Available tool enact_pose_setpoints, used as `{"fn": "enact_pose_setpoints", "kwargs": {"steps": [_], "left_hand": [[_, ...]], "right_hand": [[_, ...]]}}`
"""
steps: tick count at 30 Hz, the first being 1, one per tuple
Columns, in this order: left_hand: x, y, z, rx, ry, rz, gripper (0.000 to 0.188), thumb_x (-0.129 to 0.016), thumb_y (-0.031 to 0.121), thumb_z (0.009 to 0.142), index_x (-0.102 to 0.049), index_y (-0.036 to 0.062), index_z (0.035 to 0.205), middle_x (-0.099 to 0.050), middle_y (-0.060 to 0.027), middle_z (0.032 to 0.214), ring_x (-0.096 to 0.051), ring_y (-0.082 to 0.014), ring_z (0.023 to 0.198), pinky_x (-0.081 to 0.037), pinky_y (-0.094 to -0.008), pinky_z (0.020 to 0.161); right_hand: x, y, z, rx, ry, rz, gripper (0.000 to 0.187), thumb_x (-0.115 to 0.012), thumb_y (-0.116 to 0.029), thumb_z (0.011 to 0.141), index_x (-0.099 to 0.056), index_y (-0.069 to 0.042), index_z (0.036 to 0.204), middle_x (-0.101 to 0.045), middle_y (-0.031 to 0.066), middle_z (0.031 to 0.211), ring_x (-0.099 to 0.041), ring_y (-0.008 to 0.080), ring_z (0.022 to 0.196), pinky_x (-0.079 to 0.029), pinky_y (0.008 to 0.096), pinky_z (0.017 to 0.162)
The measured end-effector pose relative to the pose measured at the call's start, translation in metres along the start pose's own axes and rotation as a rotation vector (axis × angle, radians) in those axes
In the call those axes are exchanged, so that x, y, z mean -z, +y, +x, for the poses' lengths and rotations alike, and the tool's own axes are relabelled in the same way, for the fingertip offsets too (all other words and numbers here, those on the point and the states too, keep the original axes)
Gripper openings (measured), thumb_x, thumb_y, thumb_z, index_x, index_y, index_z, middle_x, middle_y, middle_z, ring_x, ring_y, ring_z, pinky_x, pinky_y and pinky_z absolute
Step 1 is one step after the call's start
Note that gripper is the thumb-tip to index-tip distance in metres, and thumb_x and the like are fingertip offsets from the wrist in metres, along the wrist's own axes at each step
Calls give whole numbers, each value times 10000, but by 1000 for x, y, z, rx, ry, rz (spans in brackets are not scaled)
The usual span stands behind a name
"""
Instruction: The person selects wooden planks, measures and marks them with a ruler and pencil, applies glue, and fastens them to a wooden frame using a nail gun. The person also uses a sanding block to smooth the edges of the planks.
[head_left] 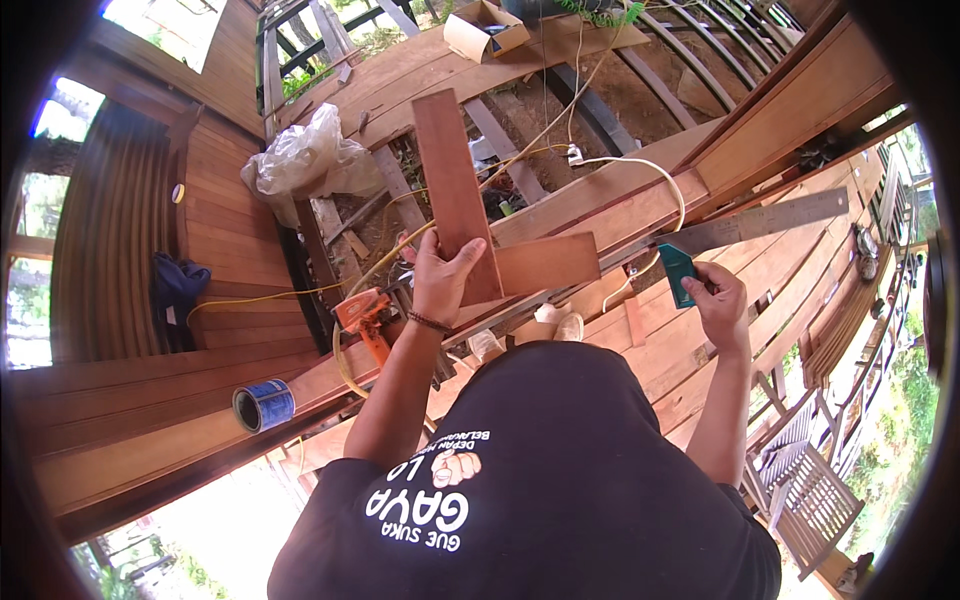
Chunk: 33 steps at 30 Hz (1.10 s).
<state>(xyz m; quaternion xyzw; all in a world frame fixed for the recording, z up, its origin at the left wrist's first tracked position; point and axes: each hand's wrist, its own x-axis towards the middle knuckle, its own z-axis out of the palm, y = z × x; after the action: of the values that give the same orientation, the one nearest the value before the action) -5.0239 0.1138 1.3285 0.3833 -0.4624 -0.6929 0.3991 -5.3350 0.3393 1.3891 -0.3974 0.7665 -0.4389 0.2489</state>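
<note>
My left hand [440, 275] is closed around the lower end of a reddish-brown wooden board [447, 170], its thumb lying across the face. The board points away from me, leaning slightly left. A shorter wooden piece [548, 262] extends to the right from beside the board's lower end; whether the two are joined I cannot tell. On the right, my right hand [718, 300] grips a try square by its green handle [677, 275]. The square's metal blade [765, 222] reaches out to the right, apart from the board.
An orange power tool [366, 318] sits beside my left forearm, near a blue can [264, 405] lying on a beam. A yellow cord [390, 252] and a white cable with a plug [640, 163] cross the work area. Open gaps show between floor joists [505, 150]. Clear plastic sheeting [312, 160] lies far left.
</note>
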Motion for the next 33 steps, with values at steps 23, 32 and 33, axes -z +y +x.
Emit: {"fn": "enact_pose_setpoints", "kwargs": {"steps": [23,32,33], "left_hand": [[-70,67,-45,-13,-469,282,574,-820,140,811,-504,-12,1265,-624,-55,1126,-587,-111,1045,-481,-273,900],[-69,70,-43,62,-551,242,668,-825,133,800,-466,-21,1342,-607,-62,1184,-571,-122,1090,-459,-295,962],[-70,72,-42,81,-567,210,673,-824,128,799,-462,-19,1348,-601,-58,1196,-563,-121,1101,-454,-297,970]], "right_hand": [[-11,-77,15,87,-708,331,131,-694,-93,851,-613,5,883,-526,-15,711,-461,66,666,-364,259,583],[-18,-71,1,26,-683,386,82,-651,-30,831,-606,-5,895,-524,-36,713,-456,48,658,-360,245,575],[-20,-70,0,31,-677,390,79,-644,-24,827,-606,-5,893,-523,-36,715,-458,48,662,-362,245,578]]}}
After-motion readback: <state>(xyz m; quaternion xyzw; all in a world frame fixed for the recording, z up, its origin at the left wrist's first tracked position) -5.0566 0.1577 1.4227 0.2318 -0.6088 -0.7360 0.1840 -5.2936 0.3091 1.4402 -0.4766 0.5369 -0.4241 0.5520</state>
